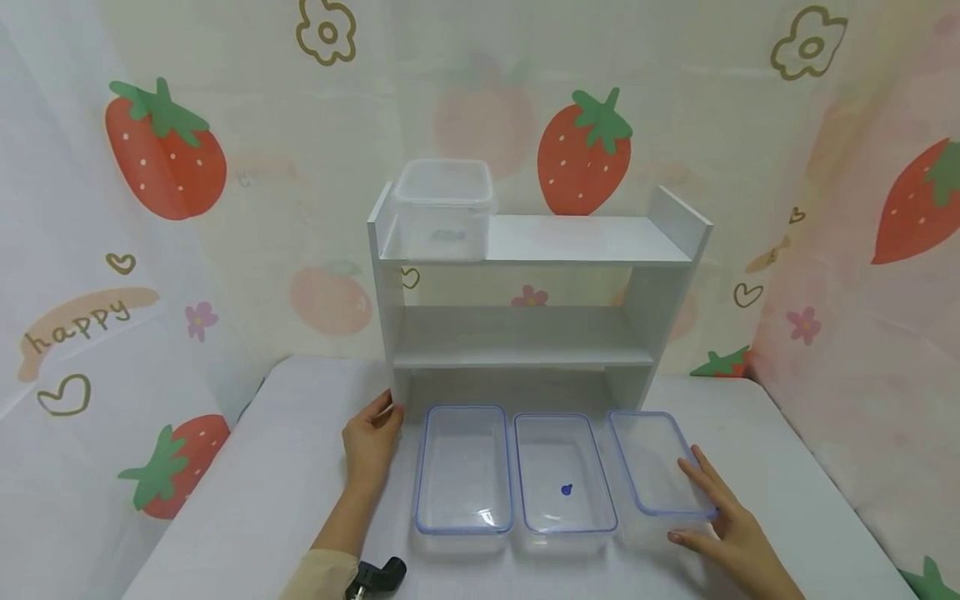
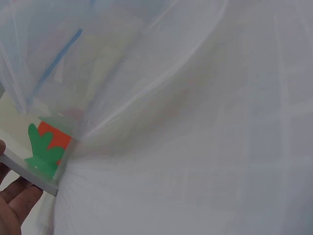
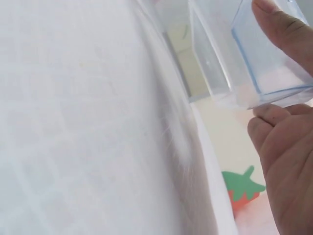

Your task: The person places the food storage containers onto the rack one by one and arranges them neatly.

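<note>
My left hand (image 1: 372, 437) is at the lower left of a white shelf unit (image 1: 517, 336), pinching the front edge of its side panel. In the left wrist view, the thumb and fingers (image 2: 24, 198) lie on either side of that panel (image 2: 30, 177). My right hand (image 1: 723, 521) holds the near right corner of a clear plastic food container (image 1: 660, 462) with a blue rim. The right wrist view has the thumb (image 3: 288, 34) on one side of this container (image 3: 215, 58) and curled fingers on the other.
Two more blue-rimmed clear containers stand in front of the shelf, a left one (image 1: 465, 467) and a middle one (image 1: 562, 467) with a blue spot. A lidded clear container (image 1: 442, 212) sits on the top shelf. A black object (image 1: 382, 577) is by the left sleeve (image 1: 322, 575).
</note>
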A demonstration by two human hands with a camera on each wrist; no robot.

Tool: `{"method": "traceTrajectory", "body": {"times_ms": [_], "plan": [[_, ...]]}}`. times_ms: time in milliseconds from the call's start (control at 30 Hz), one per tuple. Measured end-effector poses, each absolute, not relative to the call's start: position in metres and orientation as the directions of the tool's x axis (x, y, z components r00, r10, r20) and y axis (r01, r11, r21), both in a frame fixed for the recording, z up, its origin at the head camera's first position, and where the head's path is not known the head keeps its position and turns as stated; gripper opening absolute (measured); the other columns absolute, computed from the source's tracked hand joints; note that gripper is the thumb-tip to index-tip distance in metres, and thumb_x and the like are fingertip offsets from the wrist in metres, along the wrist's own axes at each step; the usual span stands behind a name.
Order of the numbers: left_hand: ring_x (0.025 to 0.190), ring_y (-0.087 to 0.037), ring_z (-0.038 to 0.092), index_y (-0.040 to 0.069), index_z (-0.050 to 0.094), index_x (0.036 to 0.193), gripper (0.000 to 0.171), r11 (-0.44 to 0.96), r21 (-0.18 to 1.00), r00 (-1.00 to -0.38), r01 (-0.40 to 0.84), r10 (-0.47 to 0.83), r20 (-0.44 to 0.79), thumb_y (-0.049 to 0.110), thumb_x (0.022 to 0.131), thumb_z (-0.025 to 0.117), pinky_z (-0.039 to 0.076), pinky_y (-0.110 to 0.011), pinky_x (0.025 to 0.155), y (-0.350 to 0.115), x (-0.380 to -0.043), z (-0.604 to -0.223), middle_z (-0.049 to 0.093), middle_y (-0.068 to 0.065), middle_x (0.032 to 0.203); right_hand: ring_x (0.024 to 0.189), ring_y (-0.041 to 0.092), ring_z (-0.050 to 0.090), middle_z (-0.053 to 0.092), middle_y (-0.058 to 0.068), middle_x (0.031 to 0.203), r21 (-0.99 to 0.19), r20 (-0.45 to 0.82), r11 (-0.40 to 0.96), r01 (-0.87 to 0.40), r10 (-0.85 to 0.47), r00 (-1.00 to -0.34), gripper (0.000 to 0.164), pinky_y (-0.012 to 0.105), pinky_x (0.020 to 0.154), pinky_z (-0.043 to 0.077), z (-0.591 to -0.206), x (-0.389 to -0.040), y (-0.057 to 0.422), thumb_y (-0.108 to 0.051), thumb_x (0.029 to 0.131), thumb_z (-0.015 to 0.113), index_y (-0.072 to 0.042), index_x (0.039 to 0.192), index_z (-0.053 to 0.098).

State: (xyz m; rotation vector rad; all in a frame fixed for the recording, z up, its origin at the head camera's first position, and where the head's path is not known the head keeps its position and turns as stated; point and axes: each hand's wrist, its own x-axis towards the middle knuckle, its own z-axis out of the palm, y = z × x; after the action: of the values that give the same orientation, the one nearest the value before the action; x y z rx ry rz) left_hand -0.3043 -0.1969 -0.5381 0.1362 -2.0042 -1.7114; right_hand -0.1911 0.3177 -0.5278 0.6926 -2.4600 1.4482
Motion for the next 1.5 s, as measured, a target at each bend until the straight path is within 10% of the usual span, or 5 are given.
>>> {"method": "traceTrajectory", "body": {"times_ms": [1500], "plan": [[0.113, -0.037, 0.07, -0.001, 0.067, 0.132, 0.04, 0.208, 0.948, -0.872, 0.24, -0.383, 0.305, 0.009, 0.094, 0.074, 0.056, -0.009, 0.078, -0.198, -0.305, -0.539, 0.067, -0.02, 0.133, 0.144, -0.01, 0.027, 0.02, 0.002, 0.171, -0.746, 0.482, 0.42, -0.516, -0.193, -0.855, 0.092, 0.003, 0.104, 0.037, -0.456, -0.176, 0.299, 0.016, 0.076, 0.08, -0.003, 0.156, 0.038]]}}
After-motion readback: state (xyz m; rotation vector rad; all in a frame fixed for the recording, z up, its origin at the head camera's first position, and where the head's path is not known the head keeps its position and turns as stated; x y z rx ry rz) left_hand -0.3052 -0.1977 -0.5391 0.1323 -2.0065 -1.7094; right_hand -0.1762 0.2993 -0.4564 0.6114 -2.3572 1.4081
